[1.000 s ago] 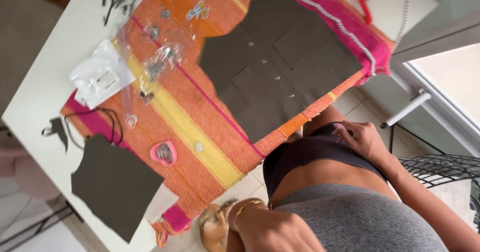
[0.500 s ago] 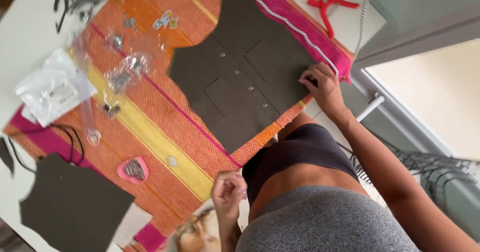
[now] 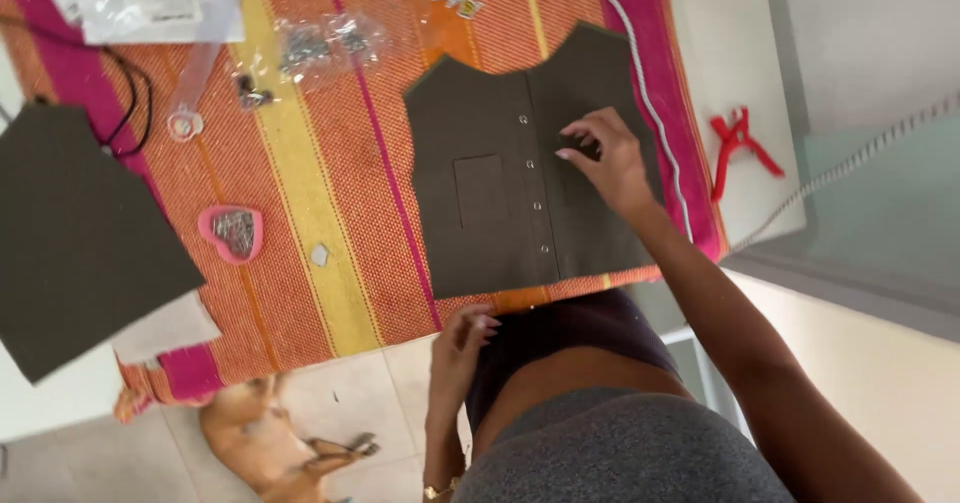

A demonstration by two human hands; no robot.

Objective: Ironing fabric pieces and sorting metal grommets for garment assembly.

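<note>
The orange, yellow and magenta striped woven cloth [image 3: 300, 163] covers most of the white table [image 3: 730, 73]. On it, straight ahead of the person, lies 1 dark olive fabric garment front [image 3: 520, 173] with a row of small snaps down its middle and 1 stitched rectangular pocket; its long axis runs away from the body, neckline at the far end.

The right hand [image 3: 605, 158] rests on the panel right of the snap row, fingers bent with the tips pressing the cloth; it grips nothing that I can see. The left hand [image 3: 460, 348] hangs at the near table edge, just below the garment's hem, fingers loosely curled and empty. So the right hand is already on the piece and the left is just short of it.

A 2nd dark olive fabric piece [image 3: 80, 233] lies well apart at the left. There is 1 red plastic clamp [image 3: 740, 143] on the bare table at the right, 1 white cord [image 3: 650, 113] along the magenta stripe, 1 pink heart-shaped pin dish [image 3: 232, 231], and 2 clear plastic bags [image 3: 160, 3] at the far edge.
</note>
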